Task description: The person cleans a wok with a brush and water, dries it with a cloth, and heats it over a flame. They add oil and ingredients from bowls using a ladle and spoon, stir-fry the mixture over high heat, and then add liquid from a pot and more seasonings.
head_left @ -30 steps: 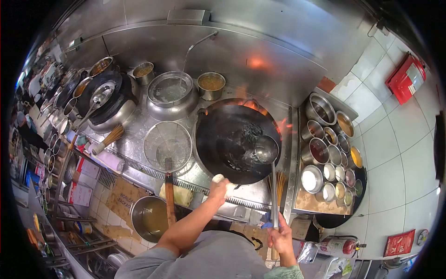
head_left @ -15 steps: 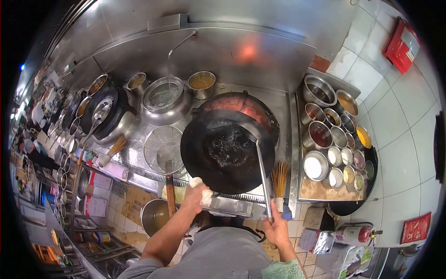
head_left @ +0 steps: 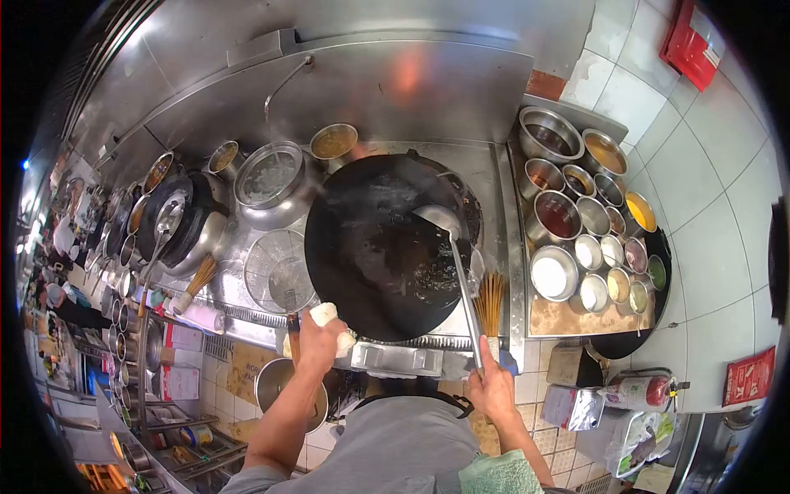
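A large black wok (head_left: 362,272) lies over the burner in front of me, tipped so that a little bubbling liquid (head_left: 436,281) gathers at its lower right. My left hand (head_left: 318,344) is closed on a folded white cloth (head_left: 326,313) at the wok's near-left rim. In my right hand (head_left: 494,392) is the long handle of a steel ladle (head_left: 464,284), whose bowl rests over the right part of the wok. Beside that handle stands a bamboo brush (head_left: 490,305). A round wire strainer (head_left: 278,267) sits left of the wok.
On the right, a board (head_left: 576,317) carries several steel pots of sauces and seasonings. Behind the strainer are a lidded steel pot (head_left: 271,185) and a small pot of yellowish liquid (head_left: 334,144). A second bamboo brush (head_left: 200,276) lies left. Below stands a steel bucket (head_left: 288,399).
The wok has shifted back over the burner, covering the glowing red area. Its liquid has run from the middle to the lower right. The ladle bowl stays over the wok's right side.
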`<state>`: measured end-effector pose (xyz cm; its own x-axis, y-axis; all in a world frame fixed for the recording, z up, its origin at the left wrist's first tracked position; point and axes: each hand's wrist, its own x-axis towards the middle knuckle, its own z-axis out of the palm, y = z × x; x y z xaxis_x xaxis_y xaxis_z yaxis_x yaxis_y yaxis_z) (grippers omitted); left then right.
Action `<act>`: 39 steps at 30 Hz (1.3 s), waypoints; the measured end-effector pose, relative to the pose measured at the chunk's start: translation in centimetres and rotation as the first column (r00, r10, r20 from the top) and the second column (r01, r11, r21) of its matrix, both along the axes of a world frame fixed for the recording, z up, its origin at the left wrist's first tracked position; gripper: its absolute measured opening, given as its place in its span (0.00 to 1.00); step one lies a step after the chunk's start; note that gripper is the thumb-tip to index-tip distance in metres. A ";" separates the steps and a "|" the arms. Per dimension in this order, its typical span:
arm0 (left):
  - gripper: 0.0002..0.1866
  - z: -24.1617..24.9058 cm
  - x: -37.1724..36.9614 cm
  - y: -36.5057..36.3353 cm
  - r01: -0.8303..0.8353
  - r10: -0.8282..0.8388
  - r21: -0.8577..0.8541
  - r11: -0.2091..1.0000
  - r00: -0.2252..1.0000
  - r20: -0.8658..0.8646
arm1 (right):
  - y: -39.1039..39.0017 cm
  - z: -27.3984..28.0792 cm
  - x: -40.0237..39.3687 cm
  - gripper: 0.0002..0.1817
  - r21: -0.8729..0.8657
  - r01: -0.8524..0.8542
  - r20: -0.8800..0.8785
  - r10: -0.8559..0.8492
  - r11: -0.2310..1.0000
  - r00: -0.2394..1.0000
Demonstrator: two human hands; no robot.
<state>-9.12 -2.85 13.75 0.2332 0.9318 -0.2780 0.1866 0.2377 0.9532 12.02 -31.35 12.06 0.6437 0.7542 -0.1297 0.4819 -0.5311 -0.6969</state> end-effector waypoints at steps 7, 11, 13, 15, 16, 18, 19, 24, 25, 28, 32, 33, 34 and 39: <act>0.28 4.6 2.3 0.8 0.145 -0.033 0.326 0.934 0.945 -0.325 | -0.2 0.3 0.6 0.43 -0.025 0.042 0.024 -0.041 0.999 0.999; 0.29 4.9 3.1 1.9 0.210 -0.022 0.432 0.877 0.916 -0.401 | -0.8 -0.5 1.0 0.44 -0.013 0.057 0.027 -0.057 0.998 0.998; 0.30 5.4 3.5 1.9 0.238 -0.040 0.443 0.864 0.911 -0.411 | -1.1 -0.6 1.2 0.44 -0.031 0.065 0.012 -0.065 0.997 0.998; 0.31 6.5 3.9 1.6 0.261 -0.063 0.435 0.862 0.906 -0.418 | -1.8 -1.7 1.6 0.45 -0.025 0.061 0.029 -0.061 0.998 0.998; 0.31 6.9 4.1 1.4 0.269 -0.066 0.430 0.862 0.900 -0.431 | -2.0 -2.2 1.8 0.46 -0.022 0.056 0.039 -0.055 0.998 0.998; 0.31 7.2 4.3 1.1 0.278 -0.064 0.419 0.865 0.888 -0.456 | -2.2 -2.9 1.8 0.45 0.038 0.063 0.118 -0.067 0.997 0.991; 0.31 6.8 4.2 1.0 0.286 -0.076 0.419 0.862 0.889 -0.451 | -2.1 -3.3 1.8 0.45 0.070 0.057 0.159 -0.068 0.996 0.985; 0.32 5.3 3.1 0.4 0.229 -0.050 0.384 0.894 0.905 -0.422 | -1.7 -7.1 1.1 0.40 0.075 0.154 0.075 -0.159 0.985 0.984; 0.32 4.8 2.8 0.3 0.196 -0.028 0.384 0.902 0.916 -0.401 | -0.9 -7.2 1.1 0.39 0.059 0.172 0.068 -0.175 0.983 0.982; 0.31 -1.0 0.6 1.0 0.038 0.015 0.190 0.981 0.964 -0.267 | 2.3 -5.3 1.2 0.40 -0.054 0.226 -0.135 -0.232 0.973 0.963; 0.31 -8.6 -0.9 0.3 -0.133 0.145 -0.189 0.973 0.988 0.047 | 11.4 2.8 -1.2 0.39 -0.052 0.066 -0.070 -0.070 0.996 0.995; 0.31 -9.4 -0.7 0.0 -0.142 0.175 -0.267 0.953 0.979 0.105 | 13.5 0.3 -0.2 0.39 0.157 -0.077 0.073 0.066 0.985 0.995; 0.32 -13.1 -0.3 -0.2 -0.137 0.179 -0.309 0.941 0.977 0.112 | 16.7 1.2 -0.2 0.39 0.195 -0.213 0.169 0.181 0.958 0.969; 0.31 -14.5 4.3 0.2 -0.215 0.322 -0.389 0.896 0.918 0.234 | 38.6 5.3 -2.9 0.36 0.061 -0.515 0.255 0.486 0.855 0.836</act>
